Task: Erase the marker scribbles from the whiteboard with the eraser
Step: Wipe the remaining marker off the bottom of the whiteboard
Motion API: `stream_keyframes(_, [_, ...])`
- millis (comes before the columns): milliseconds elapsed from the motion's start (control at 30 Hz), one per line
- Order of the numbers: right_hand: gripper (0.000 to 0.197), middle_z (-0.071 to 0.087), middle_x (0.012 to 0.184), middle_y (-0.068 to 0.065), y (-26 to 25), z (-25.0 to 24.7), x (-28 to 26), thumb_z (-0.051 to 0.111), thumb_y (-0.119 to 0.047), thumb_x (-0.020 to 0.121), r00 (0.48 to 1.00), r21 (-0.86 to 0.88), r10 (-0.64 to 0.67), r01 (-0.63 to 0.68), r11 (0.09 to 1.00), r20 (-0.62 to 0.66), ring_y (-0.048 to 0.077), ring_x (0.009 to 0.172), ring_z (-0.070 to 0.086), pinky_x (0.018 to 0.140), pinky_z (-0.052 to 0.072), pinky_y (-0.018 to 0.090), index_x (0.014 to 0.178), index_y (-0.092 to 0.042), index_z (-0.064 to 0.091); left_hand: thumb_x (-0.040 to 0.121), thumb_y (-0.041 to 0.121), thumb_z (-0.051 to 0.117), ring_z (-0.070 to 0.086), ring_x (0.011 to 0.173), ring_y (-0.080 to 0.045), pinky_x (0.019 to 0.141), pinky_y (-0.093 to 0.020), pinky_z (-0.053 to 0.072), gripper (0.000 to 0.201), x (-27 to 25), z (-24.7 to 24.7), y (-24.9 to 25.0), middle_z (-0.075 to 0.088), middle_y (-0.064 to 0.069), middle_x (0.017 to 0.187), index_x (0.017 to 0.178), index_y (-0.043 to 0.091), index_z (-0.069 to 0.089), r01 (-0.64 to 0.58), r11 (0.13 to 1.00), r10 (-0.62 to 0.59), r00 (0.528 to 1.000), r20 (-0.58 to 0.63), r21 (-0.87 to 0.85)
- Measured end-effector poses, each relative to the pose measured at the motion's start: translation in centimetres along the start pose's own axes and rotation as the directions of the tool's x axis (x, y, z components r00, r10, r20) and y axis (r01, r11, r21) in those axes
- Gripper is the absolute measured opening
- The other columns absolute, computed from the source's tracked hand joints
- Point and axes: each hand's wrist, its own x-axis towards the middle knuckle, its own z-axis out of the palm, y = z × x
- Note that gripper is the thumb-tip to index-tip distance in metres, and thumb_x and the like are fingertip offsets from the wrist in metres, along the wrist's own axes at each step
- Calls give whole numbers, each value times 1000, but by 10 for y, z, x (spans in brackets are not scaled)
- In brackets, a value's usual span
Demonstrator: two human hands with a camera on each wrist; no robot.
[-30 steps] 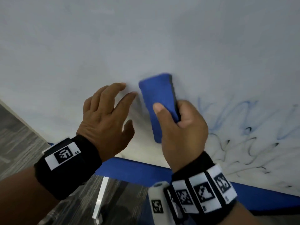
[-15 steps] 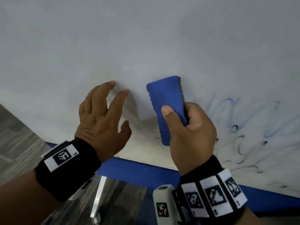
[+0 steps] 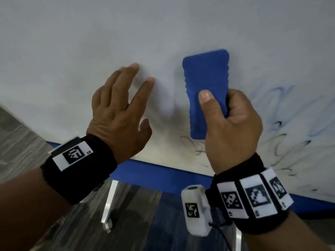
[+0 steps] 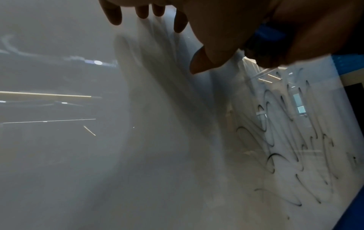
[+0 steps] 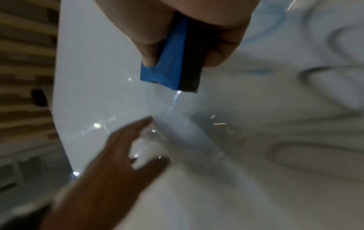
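While the blue eraser rests against the board, the moment breaks down like this:

Key relation: the remaining marker scribbles (image 3: 290, 140) lie to the right of the eraser (image 3: 206, 87) and below it, spreading toward the board's blue bottom edge (image 3: 163, 173); a few faint dark loops sit just under the eraser's lower end.

Eraser axis: its long side runs up and down the whiteboard (image 3: 90, 42), leaning slightly; the dark felt face is turned to the board, the blue back to the viewer.

Nearer hand: the right hand (image 3: 230, 131) is the closer one to the scribbles, which begin just beside its knuckles; the left hand is well apart from them, on the cleaned side.

Right hand: curled round the eraser's lower half, thumb (image 3: 206, 98) across the blue back, fingers wrapped round the far edge.

Left hand (image 3: 117, 113): spread and holding nothing, fingertips (image 3: 135, 66) at or very near the bare board left of the eraser; actual contact cannot be told for certain.

Likely next move: probably a sweep rightward and downward across the blue and black marks.
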Motion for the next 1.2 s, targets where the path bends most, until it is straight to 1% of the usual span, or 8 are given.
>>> stream_keyframes(100, [37,54,63,-11,61,3,-54,61,-52,86,975,-169,175,-151,974,135,1,61,50,55,34,13,63,-29,42,72,24,68,38,143,-49,107,-59,40,78,-1,3,-4,38,-29,155,147,6,53,-23,1000,23,1000,-17,-16])
stream_keyframes(233, [51,48,61,-3,129,-2,-109,59,-62,80,857,-302,453,-376,876,245,18,63,50,62,44,38,60,-19,39,71,23,68,34,146,-47,106,-61,40,81,-3,5,-10,35,-28,157,148,8,51,-53,998,52,999,-13,-24])
stream_keyframes(467, [32,56,66,-8,48,15,-43,65,-42,88,996,-158,83,-77,984,29,4,67,52,56,37,13,71,-17,54,73,23,71,24,150,-48,111,-67,33,85,-9,16,-14,29,-32,159,152,7,44,-66,996,65,998,-17,-53])
stream_keyframes(600, [35,48,64,-12,102,17,-86,66,-39,88,955,-285,249,-196,938,163,0,66,50,58,33,11,64,-27,42,73,24,71,19,152,-45,118,-64,25,90,-11,17,-9,24,-29,163,155,9,40,-24,998,24,1000,5,-66])
stream_keyframes(700, [44,46,64,-7,144,6,-122,66,-39,87,883,-369,428,-339,865,192,14,66,48,57,33,15,61,-20,37,73,24,70,18,153,-44,119,-62,24,89,-11,16,-10,24,-28,164,156,9,40,-34,998,35,999,9,-58])
stream_keyframes(933, [33,53,68,-9,69,23,-58,65,-40,89,995,-226,82,-66,972,62,2,67,51,58,35,10,73,-13,53,73,24,71,20,152,-47,119,-66,22,91,-13,18,-13,24,-29,163,156,9,40,-64,996,64,998,2,-70])
stream_keyframes(1133, [42,52,68,-5,159,1,-135,64,-47,85,843,-468,506,-378,799,182,19,71,53,60,40,24,64,-16,44,72,23,69,17,153,-45,121,-65,19,92,-15,22,-18,23,-27,164,157,10,39,-94,994,94,996,-4,-62])
stream_keyframes(1200, [44,53,68,-1,162,-2,-136,64,-47,85,857,-492,491,-364,791,156,21,70,53,60,40,28,64,-13,44,71,23,69,18,153,-45,121,-65,19,92,-15,24,-19,22,-27,164,157,10,39,-103,992,103,995,-5,-69])
